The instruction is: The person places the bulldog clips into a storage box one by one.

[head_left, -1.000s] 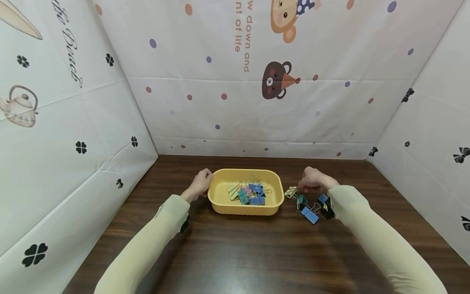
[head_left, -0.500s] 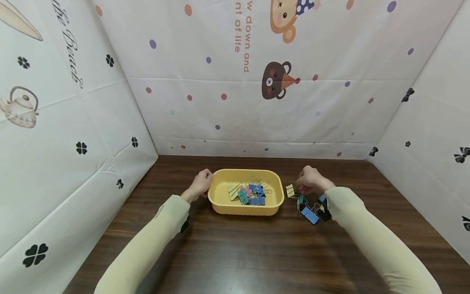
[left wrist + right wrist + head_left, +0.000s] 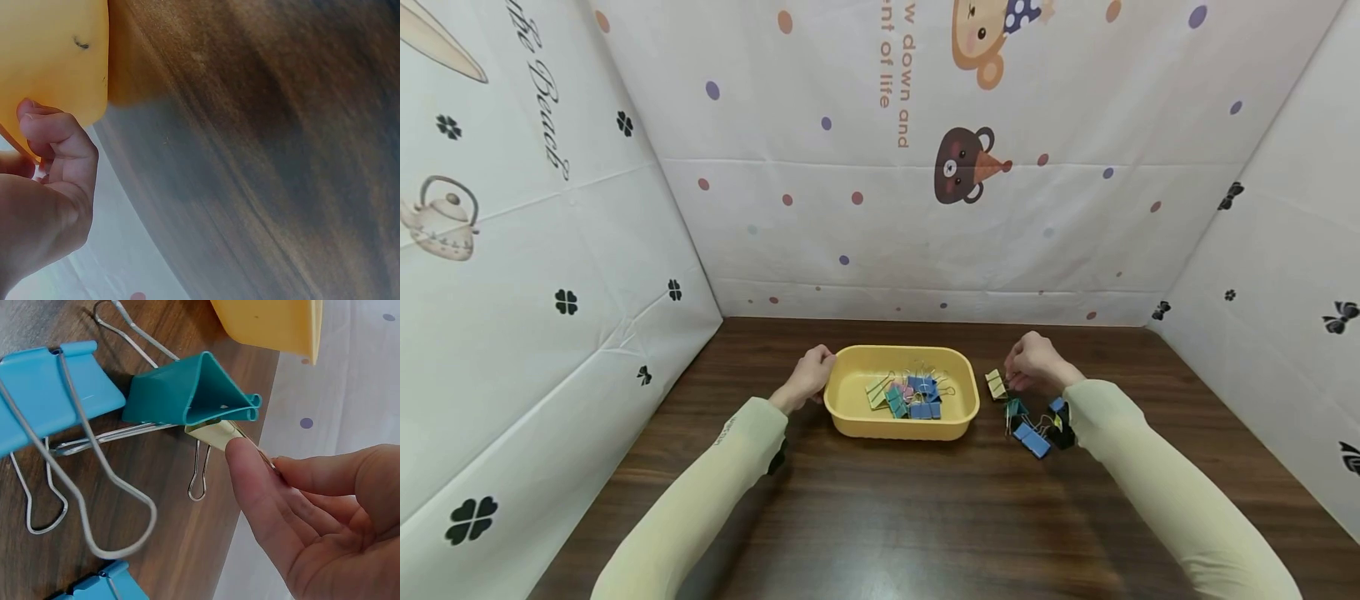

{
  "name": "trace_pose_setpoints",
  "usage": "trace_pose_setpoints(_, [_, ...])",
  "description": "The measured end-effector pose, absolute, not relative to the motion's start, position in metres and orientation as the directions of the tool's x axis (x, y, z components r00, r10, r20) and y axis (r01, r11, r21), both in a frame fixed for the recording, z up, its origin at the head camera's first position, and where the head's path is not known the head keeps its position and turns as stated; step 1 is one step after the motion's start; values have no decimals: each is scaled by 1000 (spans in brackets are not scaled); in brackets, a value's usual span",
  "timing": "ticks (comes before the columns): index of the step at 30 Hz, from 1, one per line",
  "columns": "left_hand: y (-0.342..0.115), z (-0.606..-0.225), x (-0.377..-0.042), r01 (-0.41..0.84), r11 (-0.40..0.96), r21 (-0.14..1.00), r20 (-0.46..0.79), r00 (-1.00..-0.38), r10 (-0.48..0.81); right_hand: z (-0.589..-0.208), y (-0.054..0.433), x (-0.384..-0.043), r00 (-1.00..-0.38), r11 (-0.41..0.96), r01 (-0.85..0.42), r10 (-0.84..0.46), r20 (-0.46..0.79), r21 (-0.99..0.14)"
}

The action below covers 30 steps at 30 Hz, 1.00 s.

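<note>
My left hand [image 3: 808,375] grips the left end of a yellow plastic basket [image 3: 902,429], thumb at the rim and curled fingers against the outer wall in the left wrist view. Inside the basket lie several binder clips, among them blue clips [image 3: 925,410], a green one [image 3: 897,402] and a pale yellow one [image 3: 877,392]. To the right of the basket, my right hand [image 3: 1036,364] pinches the wire handle of a pale yellow binder clip [image 3: 996,384] between thumb and index finger. In the right wrist view, a teal binder clip [image 3: 162,397] partly hides that yellow clip.
On the dark wooden table [image 3: 880,508], a blue binder clip [image 3: 1032,439] lies in front of the teal one. Another blue clip [image 3: 1057,405] is partly hidden by the right wrist. White printed sheeting [image 3: 880,242] stands behind and at both sides.
The pale yellow clip has turned and shifted slightly in my right hand's pinch, and that hand has drawn back a little. My left hand and the basket stay put.
</note>
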<state>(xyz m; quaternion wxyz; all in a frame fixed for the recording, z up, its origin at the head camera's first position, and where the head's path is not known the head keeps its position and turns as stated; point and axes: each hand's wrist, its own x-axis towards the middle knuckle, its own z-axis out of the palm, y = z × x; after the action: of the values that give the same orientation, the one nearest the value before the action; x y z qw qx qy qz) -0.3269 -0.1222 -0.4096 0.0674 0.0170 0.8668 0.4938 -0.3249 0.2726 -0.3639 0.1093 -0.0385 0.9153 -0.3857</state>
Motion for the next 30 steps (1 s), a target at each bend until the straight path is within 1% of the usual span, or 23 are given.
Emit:
trace_pose_setpoints(16, [-122, -407, -325, -39, 519, 854, -105, -990, 98, -344, 261, -326, -976, 665, 30, -140, -164, -747])
trace_pose_setpoints(30, [-122, -409, -325, -37, 509, 860, -101, -990, 99, -325, 241, -327, -987, 637, -70, -156, -40, -767])
